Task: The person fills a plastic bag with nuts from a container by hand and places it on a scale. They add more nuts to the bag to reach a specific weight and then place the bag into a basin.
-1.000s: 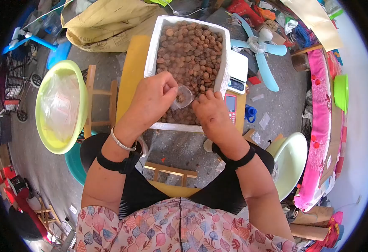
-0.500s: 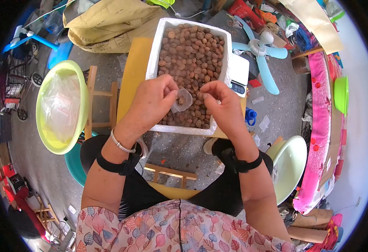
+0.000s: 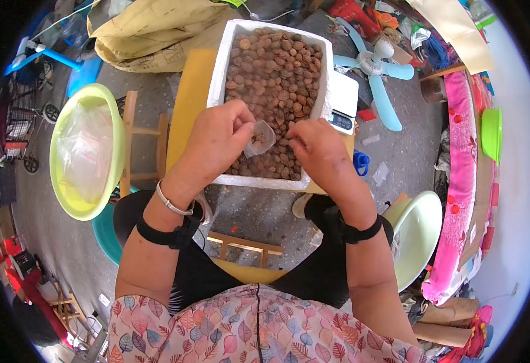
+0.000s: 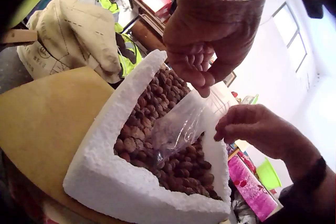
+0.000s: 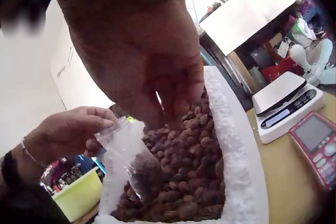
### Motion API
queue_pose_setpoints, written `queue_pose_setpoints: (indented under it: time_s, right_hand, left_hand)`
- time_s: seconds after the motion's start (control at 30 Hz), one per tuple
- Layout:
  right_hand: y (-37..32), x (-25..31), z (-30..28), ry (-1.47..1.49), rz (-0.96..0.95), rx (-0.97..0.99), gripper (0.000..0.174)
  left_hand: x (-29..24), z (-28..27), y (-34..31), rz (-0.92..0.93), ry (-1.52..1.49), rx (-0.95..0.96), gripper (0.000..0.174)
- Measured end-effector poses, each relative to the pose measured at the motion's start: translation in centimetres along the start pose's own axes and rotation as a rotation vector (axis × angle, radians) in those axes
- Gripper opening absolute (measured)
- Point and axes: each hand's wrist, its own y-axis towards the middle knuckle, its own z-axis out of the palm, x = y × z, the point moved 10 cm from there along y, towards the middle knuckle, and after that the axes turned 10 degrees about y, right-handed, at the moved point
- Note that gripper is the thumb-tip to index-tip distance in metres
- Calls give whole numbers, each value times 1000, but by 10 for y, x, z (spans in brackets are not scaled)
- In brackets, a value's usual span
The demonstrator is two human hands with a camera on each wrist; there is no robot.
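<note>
A white foam box [image 3: 219,72] filled with brown, wrinkled nuts [image 3: 280,66] stands on a yellow board in front of me. My left hand [image 3: 216,138] pinches the rim of a small clear plastic bag [image 3: 265,140] between thumb and fingers, over the near part of the box. Some brown pieces show inside the bag [image 5: 142,174] in the right wrist view. My right hand [image 3: 324,156] reaches over the box's right side, fingers bent down towards the nuts beside the bag. Its fingertips are partly hidden, and I cannot tell whether they hold a nut.
Right of the box lie a white scale [image 3: 342,100] and a red keypad device [image 5: 316,140]. A pale blue fan [image 3: 373,66] is beyond them. A yellow-green basin [image 3: 120,151] with plastic bags stands left, a pale green basin [image 3: 422,242] right. A beige sack [image 3: 156,42] lies behind.
My right hand went from low over the box's near right edge to beside the bag, then tipped its fingers down at the nuts. The left hand keeps the bag in nearly the same place.
</note>
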Motion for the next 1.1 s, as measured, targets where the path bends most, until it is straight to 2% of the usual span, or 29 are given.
queue_pose_setpoints:
  time_s: [0.03, 0.23, 0.27, 0.37, 0.47, 0.77, 1.1]
  right_hand:
    - [-3, -1, 7, -66, -11, 79, 9]
    - [3, 3, -26, -396, -35, -84, 6]
    - [3, -1, -19, -399, 46, 26, 12]
    - [-5, 9, 5, -504, -105, 23, 18]
    - [-8, 0, 22, -592, 0, 156, 23]
    - [-6, -4, 28, -539, 7, 104, 12]
    - [-5, -7, 30, -593, 53, 189, 21]
  left_hand:
    - [-1, 1, 0, 7, -1, -3, 11]
    - [-1, -4, 0, 17, 3, -27, 10]
    - [-1, -3, 0, 8, -5, -20, 10]
    - [0, -3, 0, 1, -3, -18, 10]
    - [-2, -4, 0, 16, 15, -27, 10]
    - [-1, -7, -2, 32, 5, -36, 10]
    - [-2, -5, 0, 28, 16, -26, 10]
